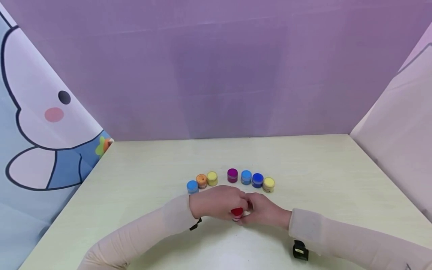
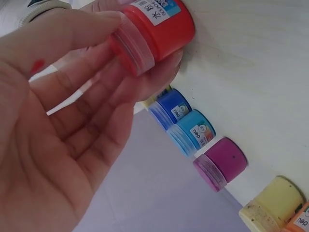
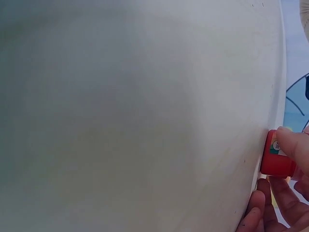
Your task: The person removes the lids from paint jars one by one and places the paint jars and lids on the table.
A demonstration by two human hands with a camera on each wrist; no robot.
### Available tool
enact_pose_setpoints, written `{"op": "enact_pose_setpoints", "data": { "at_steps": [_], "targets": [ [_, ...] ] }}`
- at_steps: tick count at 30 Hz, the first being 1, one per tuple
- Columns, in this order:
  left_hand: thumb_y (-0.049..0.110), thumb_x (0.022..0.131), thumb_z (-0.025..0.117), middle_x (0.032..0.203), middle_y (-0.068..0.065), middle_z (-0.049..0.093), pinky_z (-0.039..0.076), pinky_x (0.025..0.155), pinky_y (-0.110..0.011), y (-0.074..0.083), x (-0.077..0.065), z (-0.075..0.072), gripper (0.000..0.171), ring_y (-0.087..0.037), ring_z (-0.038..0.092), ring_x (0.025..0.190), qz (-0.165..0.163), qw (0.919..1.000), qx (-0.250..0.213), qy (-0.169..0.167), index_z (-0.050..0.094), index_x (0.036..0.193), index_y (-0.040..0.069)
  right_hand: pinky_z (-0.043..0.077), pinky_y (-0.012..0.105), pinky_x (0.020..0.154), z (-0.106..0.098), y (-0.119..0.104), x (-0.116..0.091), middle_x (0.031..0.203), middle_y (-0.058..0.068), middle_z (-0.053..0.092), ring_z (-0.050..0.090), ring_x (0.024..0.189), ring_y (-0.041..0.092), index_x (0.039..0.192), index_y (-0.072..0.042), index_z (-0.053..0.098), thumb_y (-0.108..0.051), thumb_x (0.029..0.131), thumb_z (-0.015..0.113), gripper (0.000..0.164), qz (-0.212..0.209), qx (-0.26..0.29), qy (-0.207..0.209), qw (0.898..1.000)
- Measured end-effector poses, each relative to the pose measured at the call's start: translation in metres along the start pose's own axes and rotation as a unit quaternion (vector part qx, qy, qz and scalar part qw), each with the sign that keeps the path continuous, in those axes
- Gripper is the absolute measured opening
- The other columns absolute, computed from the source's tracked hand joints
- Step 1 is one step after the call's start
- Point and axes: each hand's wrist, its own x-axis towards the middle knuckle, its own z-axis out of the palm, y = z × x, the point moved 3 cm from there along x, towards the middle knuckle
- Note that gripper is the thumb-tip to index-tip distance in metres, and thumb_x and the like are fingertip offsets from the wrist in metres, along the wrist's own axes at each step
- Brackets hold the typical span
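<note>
Both hands, left hand point(image 1: 216, 202) and right hand point(image 1: 264, 212), grasp red paint pot point(image 1: 237, 212) (lid end); twisting could slop paint onto tabletop point(image 1: 320, 172).

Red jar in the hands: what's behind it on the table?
Behind the red jar, a row of seven small paint jars: light blue, orange, yellow, purple, light blue, dark blue, pale yellow. Both hands cover most of the red jar.

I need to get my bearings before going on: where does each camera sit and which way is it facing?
Head: above, looking forward and down at the table, both hands, sleeved forearms.
Left wrist: under the left hand, facing its palm, the red paint pot, the pot row.
Right wrist: beside the right hand, facing bare tabletop; fingertips only.
All three share the red pot.
</note>
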Motion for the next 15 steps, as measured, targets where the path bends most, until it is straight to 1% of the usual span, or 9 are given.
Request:
{"op": "enact_pose_setpoints", "data": {
  "at_steps": [4, 7, 9, 12, 15],
  "targets": [
    [0.020, 0.078, 0.071, 0.077, 0.012, 0.055, 0.036, 0.065, -0.009, 0.0005, -0.0009, -0.0006, 0.010, 0.000, 0.045, 0.068, -0.038, 0.9992, -0.009, 0.005, 0.065, 0.087, 0.018, 0.040, 0.028, 0.061, -0.0002, 0.0004, -0.0005, 0.074, -0.002, 0.053, 0.047, 0.072, 0.016, 0.091, -0.014, 0.059, -0.026, 0.068, 0.078, 0.032, 0.001, -0.011, 0.007, 1.000],
    [0.020, 0.078, 0.071, 0.071, 0.011, 0.052, 0.035, 0.059, -0.010, 0.0009, -0.0017, -0.0006, 0.007, -0.002, 0.044, 0.062, -0.070, 0.9974, -0.014, 0.010, 0.065, 0.082, 0.018, 0.041, 0.028, 0.061, -0.0001, 0.0009, -0.0005, 0.072, -0.001, 0.053, 0.047, 0.071, 0.016, 0.089, -0.014, 0.059, -0.027, 0.068, 0.078, 0.031, -0.001, -0.015, 0.010, 1.000],
    [0.021, 0.078, 0.071, 0.070, 0.010, 0.051, 0.035, 0.058, -0.011, 0.0013, -0.0017, -0.0003, 0.009, -0.002, 0.044, 0.061, -0.085, 0.9962, -0.013, 0.014, 0.064, 0.082, 0.018, 0.041, 0.028, 0.061, -0.0001, 0.0016, -0.0003, 0.072, -0.001, 0.052, 0.047, 0.071, 0.016, 0.089, -0.014, 0.058, -0.026, 0.068, 0.078, 0.031, -0.001, -0.015, 0.011, 1.000],
    [0.025, 0.077, 0.071, 0.071, 0.010, 0.052, 0.036, 0.059, -0.010, 0.0017, -0.0018, 0.0000, 0.014, -0.001, 0.045, 0.061, -0.096, 0.9952, -0.009, 0.018, 0.064, 0.086, 0.017, 0.041, 0.029, 0.062, -0.0002, 0.0024, 0.0000, 0.072, -0.001, 0.052, 0.047, 0.071, 0.016, 0.089, -0.015, 0.059, -0.026, 0.068, 0.078, 0.031, 0.001, -0.016, 0.008, 1.000],
    [0.031, 0.076, 0.072, 0.077, 0.010, 0.056, 0.037, 0.063, -0.010, 0.0018, -0.0025, -0.0009, 0.024, 0.000, 0.047, 0.066, -0.090, 0.9958, -0.003, 0.019, 0.064, 0.094, 0.017, 0.042, 0.029, 0.062, -0.0003, 0.0024, 0.0003, 0.072, -0.002, 0.053, 0.047, 0.071, 0.016, 0.088, -0.014, 0.059, -0.025, 0.068, 0.078, 0.030, 0.003, -0.019, 0.008, 1.000]
  ]
}}
